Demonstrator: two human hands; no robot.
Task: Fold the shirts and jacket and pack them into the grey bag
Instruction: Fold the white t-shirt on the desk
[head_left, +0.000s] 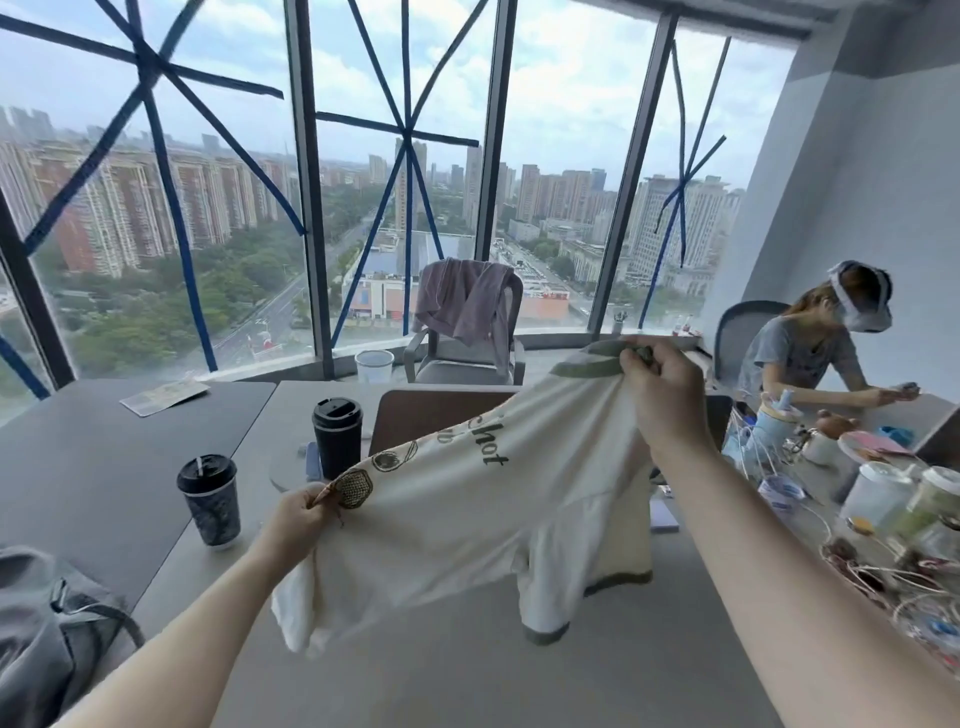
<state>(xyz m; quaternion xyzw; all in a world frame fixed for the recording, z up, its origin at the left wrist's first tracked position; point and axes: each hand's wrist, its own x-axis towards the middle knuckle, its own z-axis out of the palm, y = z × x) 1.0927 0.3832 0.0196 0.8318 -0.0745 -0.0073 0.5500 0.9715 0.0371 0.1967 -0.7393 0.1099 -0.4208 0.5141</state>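
Observation:
A cream T-shirt (457, 519) with green trim and dark print hangs stretched in the air above the grey table (467, 675). My left hand (298, 514) pinches its lower hem at the left. My right hand (660, 384) grips it at the green collar, higher and to the right. Its sleeves droop toward the table. The grey bag (47, 623) lies crumpled at the table's near left edge. A mauve-grey garment (467, 301) is draped over the chair by the window.
Two dark lidded cups (210, 499) (336, 436) stand left of the shirt. A brown chair back (431, 415) sits behind it. Jars, cups and wire clutter (883, 519) fill the right side. A person (815, 353) works at the far right. A white bin (374, 366) stands by the window.

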